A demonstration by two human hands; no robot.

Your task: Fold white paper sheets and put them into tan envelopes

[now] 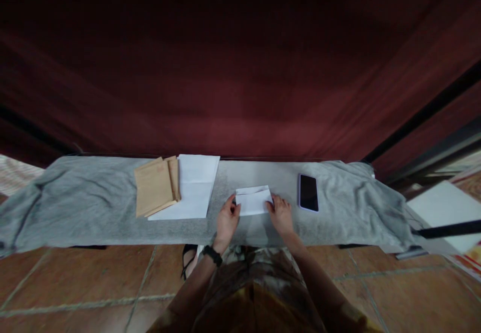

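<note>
Pinching its two short ends, the left-hand grip (227, 216) and the right-hand grip (281, 213) hold a folded white paper (252, 203) between them. Thumb and fingers are closed on the left end in one grip, with the forefinger bent by the far left corner and the thumb on the near face. In the other, the thumb presses on the face just inside the right edge, and the fingers curl around beyond that edge. The paper thus spans the gap between the two grips, its long sides running crosswise, a narrow strip showing along its far side above a thin dark line. Whether it touches the grey cloth (112, 230) over the surface beneath, I cannot tell.

Around the left wrist is a black watch (212, 256). Near the right-hand grip, on its right, a phone (308, 192) lies with its dark screen up. Farther to the left, larger white sheets (196, 187) lie flat, partly covered by brown envelopes (153, 187). Beyond the surface hangs a dark red backdrop (233, 97); below is a tiled floor (105, 275).
</note>
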